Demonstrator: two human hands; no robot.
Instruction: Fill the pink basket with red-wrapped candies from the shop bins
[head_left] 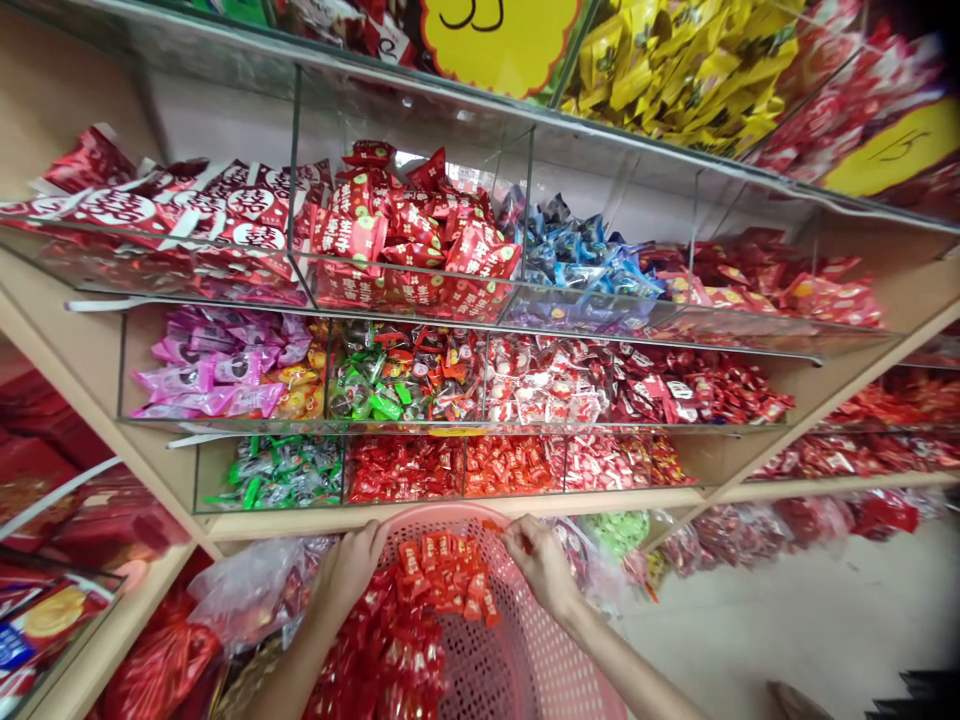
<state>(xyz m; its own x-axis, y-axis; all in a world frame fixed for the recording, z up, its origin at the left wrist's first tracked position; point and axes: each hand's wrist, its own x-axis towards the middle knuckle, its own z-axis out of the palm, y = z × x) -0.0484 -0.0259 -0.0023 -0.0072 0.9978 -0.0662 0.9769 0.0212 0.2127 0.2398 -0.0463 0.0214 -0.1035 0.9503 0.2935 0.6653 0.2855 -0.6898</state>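
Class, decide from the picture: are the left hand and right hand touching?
Apart. The head view shows a wide gap between left hand and right hand, with basket and candies visible there.

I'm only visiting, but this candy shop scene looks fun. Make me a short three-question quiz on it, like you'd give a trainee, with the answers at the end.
1. True or false: the pink basket holds only blue-wrapped candies.
2. Where is the left hand?
A) on the floor
B) at the basket's rim
C) in the top row of compartments
3. Fill in: on the shelf unit straight ahead, the leftmost compartment of the lowest row holds candies in mostly ____ wrappers.

Key:
1. False; it holds red and orange-red wrapped candies.
2. B
3. green
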